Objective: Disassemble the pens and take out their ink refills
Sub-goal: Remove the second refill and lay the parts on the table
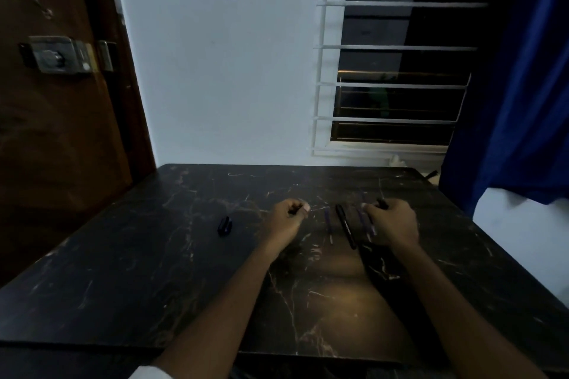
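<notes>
On the dark marble table [172, 271] my left hand [289, 217] is closed around a small dark pen part, only its end showing. My right hand [392, 221] grips a black pen barrel whose tip [382, 203] pokes out past the fingers. Between the hands lies a black pen [345, 226], pointing away from me. A thin purple refill [328, 224] lies just left of it. Two more refills [366, 223] lie right of it, partly under my right hand. Two black pen caps [224, 225] rest together left of my left hand.
The table's far edge meets a white wall under a barred window [394, 86]. A brown door [61, 101] stands at the left. A blue curtain [517, 101] hangs at the right, over the table's far right corner.
</notes>
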